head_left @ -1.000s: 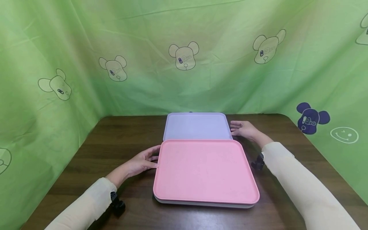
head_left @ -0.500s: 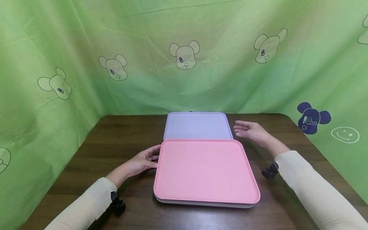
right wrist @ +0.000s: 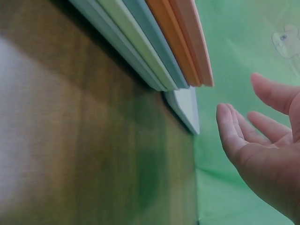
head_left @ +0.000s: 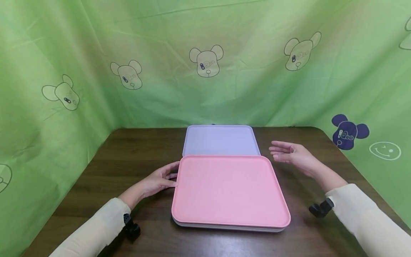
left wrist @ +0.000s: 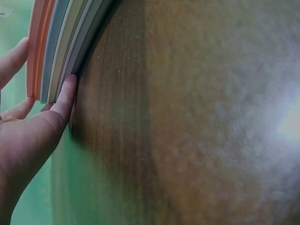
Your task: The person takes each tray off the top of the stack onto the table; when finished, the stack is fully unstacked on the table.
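A pink rectangular tray (head_left: 229, 191) lies on top of a stack of several trays near the front of the table. Their layered edges (right wrist: 157, 40), pink, orange, blue and pale green among them, show in the right wrist view. My left hand (head_left: 157, 182) rests its fingertips against the stack's left side, the thumb low on the edge in the left wrist view. Behind the stack lies a lavender tray (head_left: 221, 140), its near part hidden by the pink one. To the right, my right hand (head_left: 297, 154) hovers apart from the trays, fingers extended and holding nothing.
The dark wooden table (head_left: 141, 146) reaches back to a green cloth (head_left: 160, 103) printed with bear faces, which also hangs along both sides. Each wrist carries a small black camera, the right one (head_left: 321, 207) close over the table.
My right hand has drawn away from the lavender tray's right edge, moving right and toward me. The left hand and the trays stay where they were.
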`<control>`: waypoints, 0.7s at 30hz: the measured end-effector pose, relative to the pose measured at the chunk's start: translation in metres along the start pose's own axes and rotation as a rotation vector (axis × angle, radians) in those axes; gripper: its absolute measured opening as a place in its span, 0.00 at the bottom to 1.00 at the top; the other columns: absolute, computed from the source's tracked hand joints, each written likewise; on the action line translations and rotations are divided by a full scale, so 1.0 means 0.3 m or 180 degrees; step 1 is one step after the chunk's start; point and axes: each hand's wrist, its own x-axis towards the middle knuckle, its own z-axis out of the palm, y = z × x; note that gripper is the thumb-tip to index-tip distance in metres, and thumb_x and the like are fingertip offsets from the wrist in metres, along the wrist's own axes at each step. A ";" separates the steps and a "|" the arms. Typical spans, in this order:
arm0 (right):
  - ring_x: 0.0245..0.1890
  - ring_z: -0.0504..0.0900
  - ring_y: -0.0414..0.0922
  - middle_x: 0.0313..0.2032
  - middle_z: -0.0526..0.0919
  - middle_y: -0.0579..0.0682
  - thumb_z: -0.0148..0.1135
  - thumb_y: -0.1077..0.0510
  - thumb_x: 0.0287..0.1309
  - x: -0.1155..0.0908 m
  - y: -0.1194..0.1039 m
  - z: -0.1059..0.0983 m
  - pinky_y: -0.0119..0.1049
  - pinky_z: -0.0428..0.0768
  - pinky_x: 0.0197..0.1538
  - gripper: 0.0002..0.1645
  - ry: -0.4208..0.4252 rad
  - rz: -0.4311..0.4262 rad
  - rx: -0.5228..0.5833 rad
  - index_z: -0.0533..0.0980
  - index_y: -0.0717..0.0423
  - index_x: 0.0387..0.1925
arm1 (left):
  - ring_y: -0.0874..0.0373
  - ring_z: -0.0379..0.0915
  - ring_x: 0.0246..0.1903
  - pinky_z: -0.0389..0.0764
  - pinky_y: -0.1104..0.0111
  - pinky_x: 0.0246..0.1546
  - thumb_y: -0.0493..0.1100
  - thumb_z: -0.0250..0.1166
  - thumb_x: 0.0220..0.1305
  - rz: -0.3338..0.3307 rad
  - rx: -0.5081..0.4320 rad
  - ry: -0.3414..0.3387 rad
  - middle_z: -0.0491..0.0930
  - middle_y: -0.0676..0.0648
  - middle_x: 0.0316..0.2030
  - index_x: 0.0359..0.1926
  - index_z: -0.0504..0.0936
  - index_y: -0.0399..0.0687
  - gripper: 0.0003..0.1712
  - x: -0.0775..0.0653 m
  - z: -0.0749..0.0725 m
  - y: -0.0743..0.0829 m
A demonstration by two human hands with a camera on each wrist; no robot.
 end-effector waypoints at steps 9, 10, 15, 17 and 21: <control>0.48 0.80 0.33 0.48 0.80 0.37 0.62 0.62 0.63 -0.086 0.024 0.045 0.29 0.78 0.48 0.41 0.0269 -0.0074 0.0092 0.54 0.74 0.69 | 0.40 0.52 0.69 0.70 0.58 0.59 0.31 0.66 0.60 -0.0002 0.0007 0.0023 0.46 0.41 0.74 0.76 0.48 0.43 0.49 0.005 0.000 0.004; 0.48 0.80 0.33 0.49 0.80 0.38 0.63 0.62 0.63 -0.096 0.029 0.051 0.29 0.78 0.47 0.41 0.0299 -0.0061 0.0073 0.54 0.74 0.69 | 0.40 0.52 0.69 0.70 0.58 0.59 0.31 0.66 0.60 -0.0008 0.0007 0.0027 0.46 0.41 0.74 0.76 0.48 0.43 0.49 0.005 0.001 0.004; 0.47 0.80 0.33 0.54 0.78 0.51 0.64 0.61 0.62 -0.146 0.050 0.090 0.31 0.79 0.47 0.41 0.0374 0.0019 0.0109 0.55 0.74 0.69 | 0.40 0.52 0.69 0.71 0.58 0.58 0.31 0.67 0.60 -0.0026 0.0017 0.0033 0.46 0.41 0.74 0.76 0.48 0.43 0.49 0.005 0.001 -0.004; 0.47 0.80 0.33 0.56 0.76 0.57 0.64 0.61 0.62 -0.162 0.054 0.108 0.32 0.79 0.47 0.42 0.0382 0.0053 0.0146 0.55 0.74 0.69 | 0.40 0.52 0.69 0.71 0.58 0.58 0.31 0.67 0.60 -0.0017 0.0019 0.0028 0.46 0.40 0.74 0.76 0.48 0.43 0.49 0.005 0.001 -0.006; 0.46 0.80 0.32 0.59 0.71 0.68 0.65 0.60 0.61 -0.188 0.061 0.135 0.33 0.79 0.47 0.42 0.0364 0.0118 0.0101 0.55 0.73 0.69 | 0.40 0.52 0.69 0.71 0.58 0.58 0.31 0.67 0.59 0.0008 0.0032 0.0027 0.46 0.40 0.74 0.76 0.48 0.43 0.50 0.003 0.001 -0.005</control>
